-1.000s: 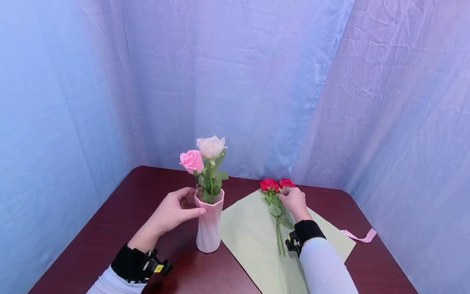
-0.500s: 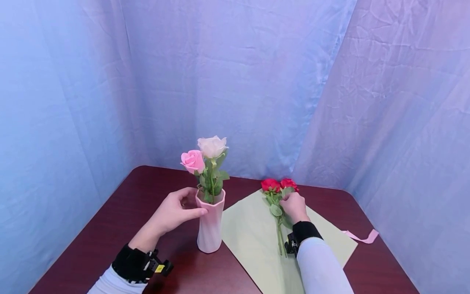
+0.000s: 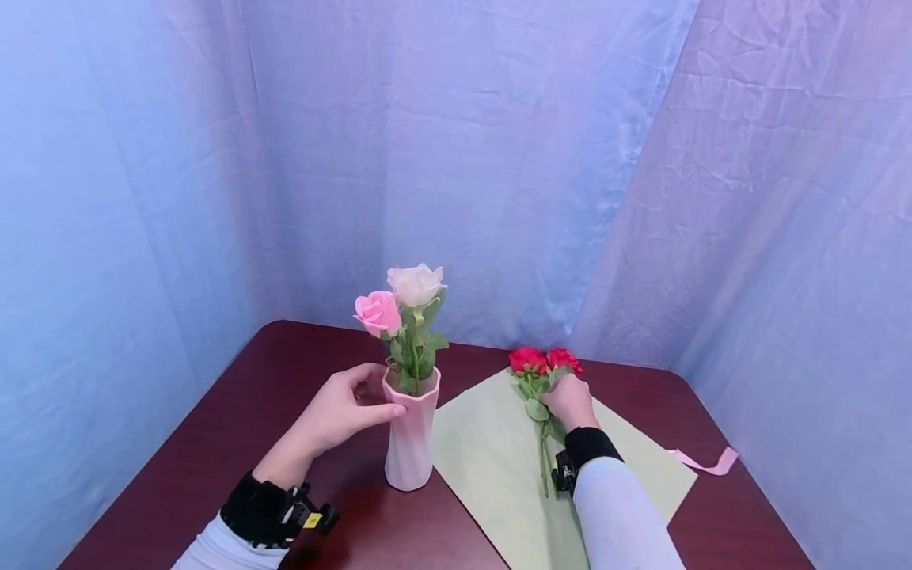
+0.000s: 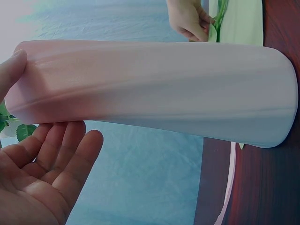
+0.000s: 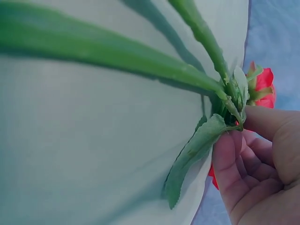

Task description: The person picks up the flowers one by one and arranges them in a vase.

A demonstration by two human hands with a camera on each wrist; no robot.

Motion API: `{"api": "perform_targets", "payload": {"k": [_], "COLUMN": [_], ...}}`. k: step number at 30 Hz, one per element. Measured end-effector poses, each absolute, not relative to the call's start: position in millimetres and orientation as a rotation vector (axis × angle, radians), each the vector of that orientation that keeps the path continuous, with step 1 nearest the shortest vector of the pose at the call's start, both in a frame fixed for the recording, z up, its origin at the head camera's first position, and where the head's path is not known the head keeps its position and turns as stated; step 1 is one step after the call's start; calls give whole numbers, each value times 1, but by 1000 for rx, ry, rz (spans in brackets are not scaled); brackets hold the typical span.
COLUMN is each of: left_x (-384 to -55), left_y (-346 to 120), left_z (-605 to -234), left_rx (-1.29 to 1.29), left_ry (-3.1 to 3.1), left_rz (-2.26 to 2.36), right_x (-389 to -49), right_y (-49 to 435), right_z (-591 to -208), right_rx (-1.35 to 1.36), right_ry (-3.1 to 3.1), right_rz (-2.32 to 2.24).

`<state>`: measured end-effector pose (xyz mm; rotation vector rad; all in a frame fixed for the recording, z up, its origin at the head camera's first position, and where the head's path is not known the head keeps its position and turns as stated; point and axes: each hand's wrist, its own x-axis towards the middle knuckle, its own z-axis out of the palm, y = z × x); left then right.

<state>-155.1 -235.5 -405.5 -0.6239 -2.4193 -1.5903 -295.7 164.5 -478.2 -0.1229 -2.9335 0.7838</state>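
My left hand [image 3: 352, 408] grips a pink-to-white vase [image 3: 412, 451] near its rim, thumb on the front, fingertips on the far side. The vase stands upright, holding a pink rose [image 3: 378, 313] and a white rose [image 3: 416, 285]. On the right, two red roses [image 3: 528, 360] lie side by side, their blossoms toward the table's far edge. My right hand [image 3: 572, 402] pinches a green stem [image 5: 140, 58] by its leaves, just below the blossoms. In the right wrist view the thumb and forefinger meet at the leaf joint, and the palm partly hides the red petals [image 5: 265, 89].
Pale green wrapping paper [image 3: 477, 451] lies under the red roses on the dark red-brown table [image 3: 285, 388]. A pink ribbon [image 3: 716, 464] sticks out from beyond the paper's right side. Blue-lilac curtains [image 3: 463, 158] hang around the table.
My right hand has slid slightly down from the red blossoms and curled closer around the stems. The left hand stays on the vase. The whole head view has shifted a little.
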Motion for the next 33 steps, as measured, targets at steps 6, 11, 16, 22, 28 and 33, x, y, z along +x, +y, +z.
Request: {"api": "perform_targets", "payload": {"k": [6, 11, 16, 22, 28, 33], "left_x": [-155, -155, -155, -154, -153, -153], "left_y": [-234, -234, -234, -234, -234, -235], "left_z": [-405, -405, -405, -405, -404, -404], "left_rx": [-630, -630, -636, -633, -623, -617], "left_ry": [-2419, -2419, -2416, -2420, -2420, -2419], "left_rz": [-1588, -1592, -1593, -1591, -1595, -1595], "right_x": [-296, -296, -294, -294, -294, -293], "right_y": [166, 168, 170, 173, 174, 174], "right_z": [-480, -482, -482, -481, -479, -476], "right_rx": [-169, -194, -200, -247, -227, -215], "right_ry": [-2967, -2969, -2973, -2944, -2926, -2913], "right_rz": [800, 844, 893, 965, 989, 1015]}}
